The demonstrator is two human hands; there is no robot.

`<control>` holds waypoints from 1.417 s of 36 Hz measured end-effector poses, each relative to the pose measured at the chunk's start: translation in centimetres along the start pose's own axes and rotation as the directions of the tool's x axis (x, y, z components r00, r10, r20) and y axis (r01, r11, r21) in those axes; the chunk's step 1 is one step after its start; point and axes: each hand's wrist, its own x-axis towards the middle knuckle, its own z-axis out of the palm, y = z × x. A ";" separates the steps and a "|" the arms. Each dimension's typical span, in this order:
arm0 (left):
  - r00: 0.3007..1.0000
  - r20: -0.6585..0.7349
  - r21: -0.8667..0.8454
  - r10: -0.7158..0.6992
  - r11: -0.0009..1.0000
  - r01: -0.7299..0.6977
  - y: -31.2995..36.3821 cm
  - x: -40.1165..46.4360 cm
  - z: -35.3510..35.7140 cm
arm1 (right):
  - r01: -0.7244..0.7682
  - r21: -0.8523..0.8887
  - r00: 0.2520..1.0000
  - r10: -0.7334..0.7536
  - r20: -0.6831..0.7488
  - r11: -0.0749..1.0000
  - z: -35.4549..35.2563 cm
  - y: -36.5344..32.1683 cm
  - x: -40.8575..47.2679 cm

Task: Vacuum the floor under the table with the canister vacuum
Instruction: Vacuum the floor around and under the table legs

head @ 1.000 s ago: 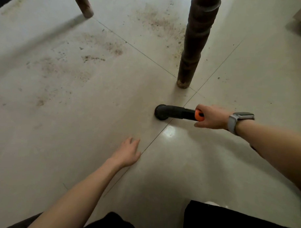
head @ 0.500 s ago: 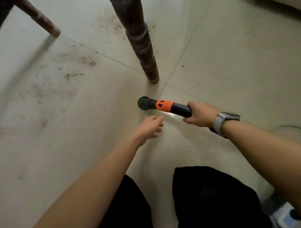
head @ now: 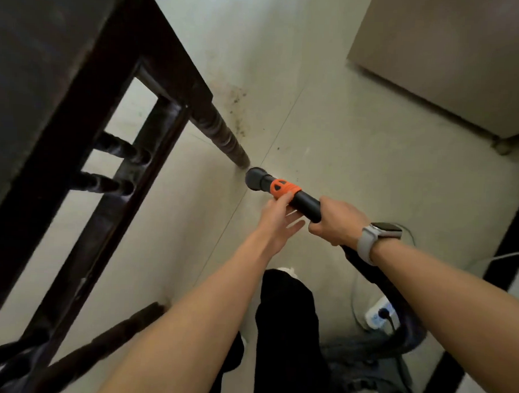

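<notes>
The vacuum nozzle (head: 256,179) is set on the floor (head: 327,157) just beside the foot of the turned table leg (head: 222,136), at the far end of a black wand (head: 303,204) with an orange collar (head: 282,189). The wand is gripped near its near end by the right hand (head: 338,221), fingers curled round the tube; a watch (head: 380,234) is worn on that wrist. The left hand (head: 276,223) is held spread, its fingertips (head: 284,197) laid against the orange collar, with no closed grasp seen. The step in hand is judged to be suction around the leg, where dark specks (head: 236,107) are scattered on the far side. Next, the nozzle would need to be steered round the leg and under the dark table (head: 51,71) at the left, kept flat on the tiles. The hose (head: 376,277) is led back, near right, to the grey canister (head: 373,365), which is blurred, so its contents cannot be told. A power strip (head: 379,315) lies beside it, one plug seated.
</notes>
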 end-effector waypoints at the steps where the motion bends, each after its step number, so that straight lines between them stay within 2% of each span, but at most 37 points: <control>1: 1.000 -0.006 -0.015 0.008 1.000 -0.008 0.9 -0.8 1.0 | 0.003 -0.003 1.000 -0.003 0.007 1.000 -1.6 -0.2 -0.8; 6: 0.993 -0.048 -0.112 0.103 0.988 -0.108 8.0 -3.6 6.5 | 0.022 0.037 0.998 -0.020 -0.053 0.999 -10.7 -2.3 -2.4; 15: 0.947 0.015 -0.102 0.320 0.943 -0.317 24.4 -7.8 12.9 | 0.073 0.317 0.987 -0.022 -0.160 0.945 -26.0 -8.1 -2.6; 21: 0.900 0.029 -0.110 0.434 0.897 -0.429 34.1 -8.4 15.1 | 0.125 0.366 0.984 -0.068 -0.164 0.922 -35.0 -12.3 -0.4; 27: 0.860 -0.044 -0.233 0.508 0.832 -0.503 44.2 -8.2 16.3 | 0.234 0.220 0.961 -0.190 -0.201 0.947 -45.0 -17.5 4.0; 33: 0.828 -0.114 -0.234 0.549 0.795 -0.560 51.8 -7.9 17.3 | 0.301 0.196 0.947 -0.269 -0.175 0.933 -51.3 -21.3 7.4; 38: 0.815 -0.206 -0.275 0.542 0.767 -0.580 54.7 -5.8 17.9 | 0.333 0.134 0.943 -0.325 -0.075 0.933 -54.5 -22.7 10.8; 43: 0.797 -0.327 -0.346 0.507 0.721 -0.601 56.9 -3.0 17.8 | 0.402 -0.002 0.915 -0.402 -0.006 0.916 -56.5 -24.3 15.0; 51: 0.776 -0.474 -0.437 0.416 0.654 -0.617 56.7 1.9 13.8 | 0.456 -0.221 0.890 -0.447 0.094 0.862 -54.0 -27.8 21.1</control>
